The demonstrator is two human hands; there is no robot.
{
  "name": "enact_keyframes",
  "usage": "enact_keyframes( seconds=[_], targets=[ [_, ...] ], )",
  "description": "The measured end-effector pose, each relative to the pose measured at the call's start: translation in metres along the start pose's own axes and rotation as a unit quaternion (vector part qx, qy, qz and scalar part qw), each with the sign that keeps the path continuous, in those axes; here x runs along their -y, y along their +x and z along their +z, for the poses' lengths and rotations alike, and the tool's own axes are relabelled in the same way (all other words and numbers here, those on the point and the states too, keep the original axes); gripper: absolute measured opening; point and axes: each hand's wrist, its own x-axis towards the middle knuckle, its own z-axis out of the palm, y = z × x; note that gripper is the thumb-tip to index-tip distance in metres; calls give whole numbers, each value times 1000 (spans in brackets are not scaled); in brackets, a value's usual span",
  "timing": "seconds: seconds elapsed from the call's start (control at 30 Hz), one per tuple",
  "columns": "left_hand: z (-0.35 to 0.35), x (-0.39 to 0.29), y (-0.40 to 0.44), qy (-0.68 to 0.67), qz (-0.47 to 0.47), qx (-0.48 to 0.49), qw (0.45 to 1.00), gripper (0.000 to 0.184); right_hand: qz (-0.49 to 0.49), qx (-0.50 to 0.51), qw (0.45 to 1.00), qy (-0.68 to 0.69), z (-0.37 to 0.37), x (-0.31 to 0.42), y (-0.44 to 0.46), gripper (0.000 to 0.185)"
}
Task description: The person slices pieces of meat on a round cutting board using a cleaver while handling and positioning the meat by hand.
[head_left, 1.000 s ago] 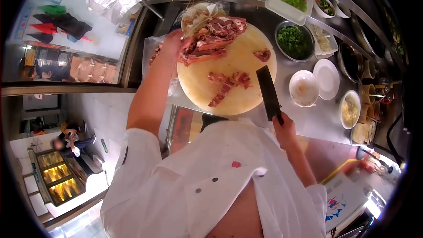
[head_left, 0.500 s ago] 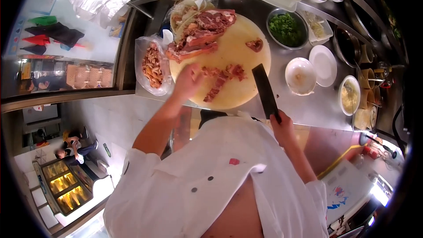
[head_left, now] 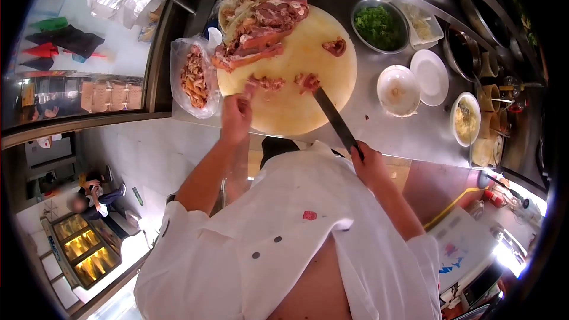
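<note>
My right hand [head_left: 371,165] grips the handle of a cleaver [head_left: 335,120]. The blade points up and left, its far end at a small pile of chopped meat [head_left: 307,82] on the round cutting board [head_left: 296,115]. At the board's left edge, my left hand [head_left: 236,117] is closed, its fingertips pinching what looks like a blurred piece of meat [head_left: 251,88]. More chopped meat [head_left: 270,83] lies just right of those fingers. A large slab of meat [head_left: 267,26] rests on the board's far left, and a dark reddish piece [head_left: 334,47] sits toward the right.
Left of the board is a plastic bag of meat pieces [head_left: 194,80]. To the right stand a metal bowl of chopped greens [head_left: 379,28], a white bowl [head_left: 398,90], a white plate [head_left: 430,77] and a bowl of minced food [head_left: 465,120]. A person [head_left: 95,198] sits at far left.
The cleaver has swung left, its end now at the meat pile. My left hand has drawn back to the board's edge. The meat strip near the board's front no longer lies there.
</note>
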Motion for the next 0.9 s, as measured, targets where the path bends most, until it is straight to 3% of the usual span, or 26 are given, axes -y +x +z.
enact_keyframes(
  seconds=[0.1,0.17,0.23,0.27,0.37,0.47,0.57,0.67,0.77,0.9],
  targets=[
    [-19,23,29,140,52,-7,989,33,-40,-11,999,-24,14,-5,4,28],
    [-17,25,34,187,101,-23,977,46,-66,-25,996,-56,22,-8,11,29],
    [-17,-17,39,238,179,-63,953,54,-73,-28,994,-78,23,-2,15,29],
    [-11,-32,38,162,174,-14,971,61,-77,-28,993,-89,24,2,16,30],
    [22,-40,29,107,193,71,973,58,-75,-20,989,-130,28,14,22,30],
    [58,-38,30,40,153,59,986,53,-75,-16,987,-142,34,26,28,30],
    [67,-45,33,141,196,59,969,48,-79,1,985,-153,44,35,34,31],
    [64,-45,24,112,190,130,967,47,-67,7,989,-128,52,46,42,30],
    [53,-47,8,75,236,150,957,49,-66,10,992,-111,49,56,47,30],
    [42,-43,0,47,200,146,968,51,-65,4,991,-115,49,59,53,30]
  ],
)
